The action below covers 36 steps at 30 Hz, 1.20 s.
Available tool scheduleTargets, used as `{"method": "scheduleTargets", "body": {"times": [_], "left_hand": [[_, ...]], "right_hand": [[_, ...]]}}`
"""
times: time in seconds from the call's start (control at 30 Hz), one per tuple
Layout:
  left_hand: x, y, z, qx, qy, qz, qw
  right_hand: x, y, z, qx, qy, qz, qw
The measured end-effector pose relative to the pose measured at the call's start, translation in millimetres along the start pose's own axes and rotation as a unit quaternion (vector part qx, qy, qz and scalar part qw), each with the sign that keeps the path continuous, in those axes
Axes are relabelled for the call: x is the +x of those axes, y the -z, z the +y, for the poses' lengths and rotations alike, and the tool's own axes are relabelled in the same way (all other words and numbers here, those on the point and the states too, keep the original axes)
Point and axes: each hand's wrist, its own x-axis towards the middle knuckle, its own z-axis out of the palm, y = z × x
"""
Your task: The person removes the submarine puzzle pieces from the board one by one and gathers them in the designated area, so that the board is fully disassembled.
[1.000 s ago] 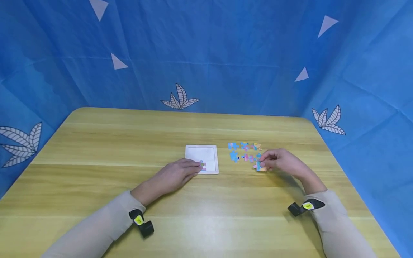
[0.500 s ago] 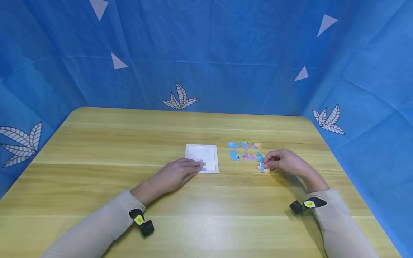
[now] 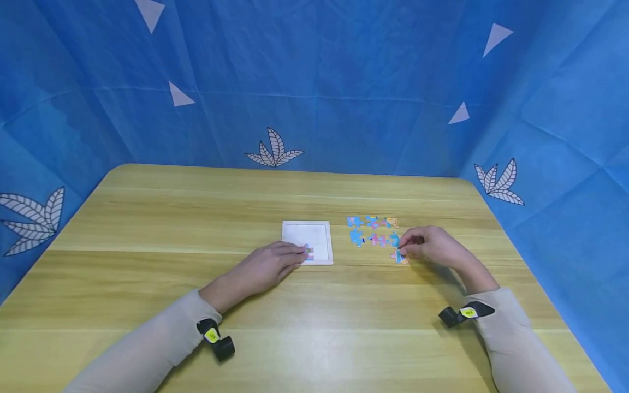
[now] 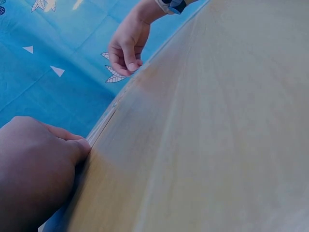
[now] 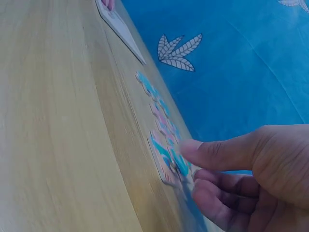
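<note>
My left hand (image 3: 267,266) rests on the lower left part of a white puzzle tray (image 3: 323,240), fingers extended over it. By its fingertips a small multicoloured puzzle piece (image 3: 310,253) lies in the tray. In the left wrist view, thumb and fingertips come down at the tabletop. My right hand (image 3: 432,246) is over the right end of the loose pieces. Its thumb and fingertips touch or nearly touch a blue and orange puzzle piece (image 3: 402,259). A gap shows between thumb and fingers in the right wrist view, where that piece (image 5: 157,154) lies flat.
Several loose puzzle pieces (image 3: 356,238) lie in two rows right of the tray. Blue cloth (image 3: 314,109) with white leaf prints hangs behind the wooden table (image 3: 304,322) and along its sides.
My right hand shifted slightly right, then slightly back left, moving the blue and orange puzzle piece, which was tilted and now lies flatter. The left hand has stayed put.
</note>
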Motion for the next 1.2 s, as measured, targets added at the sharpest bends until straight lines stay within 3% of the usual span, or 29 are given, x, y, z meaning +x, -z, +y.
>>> {"method": "scheduleTargets", "body": {"times": [0.17, 0.5, 0.7, 0.87, 1.2], "left_hand": [[-1.3, 0.0, -0.9, 0.004, -0.004, 0.006, 1.0], [-3.1, -2.5, -3.8, 0.006, -0.021, 0.036, 0.9991], [-4.0, -2.0, -5.2, 0.007, -0.008, 0.052, 0.9986], [-7.2, 1.6, -8.4, 0.002, 0.007, 0.052, 0.9986], [-7.3, 3.5, -10.1, 0.007, -0.012, 0.053, 0.9985]], "right_hand": [[4.6, -8, -10, 0.001, 0.028, 0.019, 0.9994], [19.3, -34, -44, -0.014, 0.113, 0.014, 0.9934], [32.0, -50, -73, -0.021, 0.157, 0.005, 0.9873], [43.7, -64, -89, -0.016, 0.174, -0.009, 0.9846], [68.0, -87, -109, -0.009, 0.176, -0.039, 0.9837]]}}
